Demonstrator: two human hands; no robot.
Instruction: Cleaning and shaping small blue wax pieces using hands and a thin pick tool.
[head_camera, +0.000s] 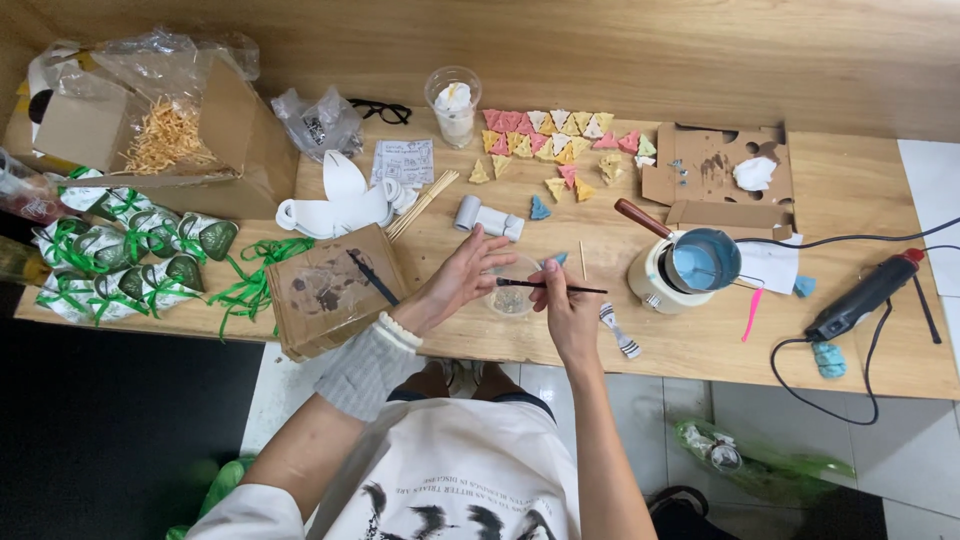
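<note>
Paintbrush at frame centre, pinched in right hand, held level, tip over small clear cup on tabletop. Left hand open, fingers spread, resting at cup's rim, wrist cocked inward. Pot of pale blue liquid sits right of hands; coloured triangle pieces upper centre.

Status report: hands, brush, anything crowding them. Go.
Left hand steadies small clear cup. Right hand grips thin brush, tip over cup. Melting pot of blue liquid close right; cardboard box close left.
</note>
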